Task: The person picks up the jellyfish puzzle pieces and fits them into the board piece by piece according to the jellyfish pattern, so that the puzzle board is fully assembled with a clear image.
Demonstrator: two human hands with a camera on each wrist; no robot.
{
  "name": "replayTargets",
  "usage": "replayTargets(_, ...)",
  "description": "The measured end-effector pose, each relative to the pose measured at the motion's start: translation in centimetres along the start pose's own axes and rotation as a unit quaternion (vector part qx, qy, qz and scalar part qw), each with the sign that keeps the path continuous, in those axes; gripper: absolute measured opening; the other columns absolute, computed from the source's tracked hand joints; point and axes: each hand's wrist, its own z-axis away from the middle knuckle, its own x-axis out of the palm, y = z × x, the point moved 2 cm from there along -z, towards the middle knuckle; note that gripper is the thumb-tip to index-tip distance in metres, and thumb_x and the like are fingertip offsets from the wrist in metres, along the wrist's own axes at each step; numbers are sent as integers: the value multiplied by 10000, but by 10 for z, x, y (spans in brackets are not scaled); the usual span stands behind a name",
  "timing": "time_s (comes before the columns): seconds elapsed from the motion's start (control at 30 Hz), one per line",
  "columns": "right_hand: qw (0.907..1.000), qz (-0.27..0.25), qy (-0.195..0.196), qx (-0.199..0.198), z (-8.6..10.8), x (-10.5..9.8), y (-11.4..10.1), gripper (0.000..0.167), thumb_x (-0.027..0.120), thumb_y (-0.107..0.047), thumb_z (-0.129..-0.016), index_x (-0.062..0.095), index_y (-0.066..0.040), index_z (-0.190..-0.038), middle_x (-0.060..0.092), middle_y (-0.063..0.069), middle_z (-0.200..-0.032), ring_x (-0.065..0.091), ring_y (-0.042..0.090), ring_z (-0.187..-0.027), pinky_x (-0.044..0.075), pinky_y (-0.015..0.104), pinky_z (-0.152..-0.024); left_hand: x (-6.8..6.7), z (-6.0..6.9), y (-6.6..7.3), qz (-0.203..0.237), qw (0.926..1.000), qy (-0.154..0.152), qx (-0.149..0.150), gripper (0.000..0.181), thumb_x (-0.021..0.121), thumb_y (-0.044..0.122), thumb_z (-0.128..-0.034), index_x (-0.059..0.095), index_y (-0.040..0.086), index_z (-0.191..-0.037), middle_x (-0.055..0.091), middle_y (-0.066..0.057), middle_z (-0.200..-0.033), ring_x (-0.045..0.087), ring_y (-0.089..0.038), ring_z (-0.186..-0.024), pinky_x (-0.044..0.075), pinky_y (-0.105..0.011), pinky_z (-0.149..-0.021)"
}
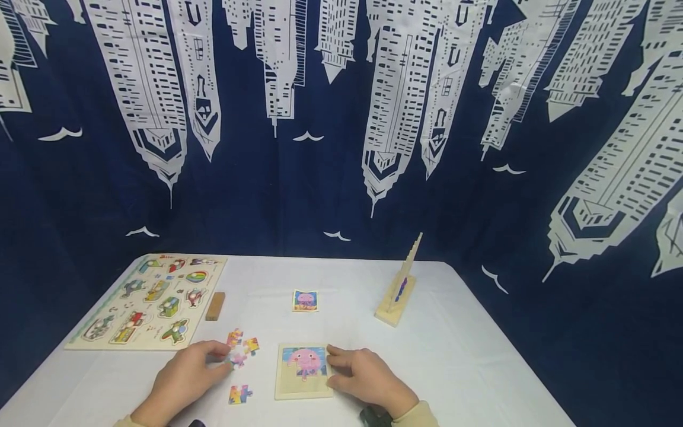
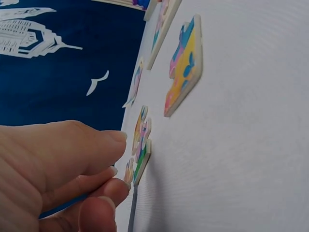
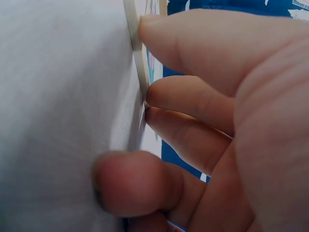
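A square wooden puzzle tray [image 1: 290, 389] lies on the table, its upper part filled with a pink octopus picture [image 1: 306, 359]. My right hand [image 1: 367, 375] rests its thumb and fingertips against the tray's right edge, which shows in the right wrist view as a pale rim [image 3: 140, 67]. Left of the tray, my left hand [image 1: 187, 373] hovers with loosely bent fingers beside a small cluster of jigsaw pieces, among them a pink one [image 1: 238, 359] and a yellow one [image 1: 251, 345]. In the left wrist view nothing sits between its fingers. Another piece [image 1: 240, 395] lies nearer me.
A small octopus picture card [image 1: 305, 300] lies behind the tray. At the left is a large picture board [image 1: 120, 296], with a brown wooden block [image 1: 215, 306] beside it. A wooden stand with an upright part [image 1: 395, 302] stands back right. A dark patterned curtain [image 1: 299, 196] hangs behind.
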Motion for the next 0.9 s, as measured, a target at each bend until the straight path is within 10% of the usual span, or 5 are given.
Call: replayTargets(0.9,9999,87,-15,77,-2,2,2,460,765,-383,-898,731,-134,-1283,611,-14,-1449,589,263,-1336,499,489,-1060,3,-2,-2,-143,9999,-20,74,369,889,216,-763,753,177,-1103,754,44,-998,698,-211,-973,534,-455,-767)
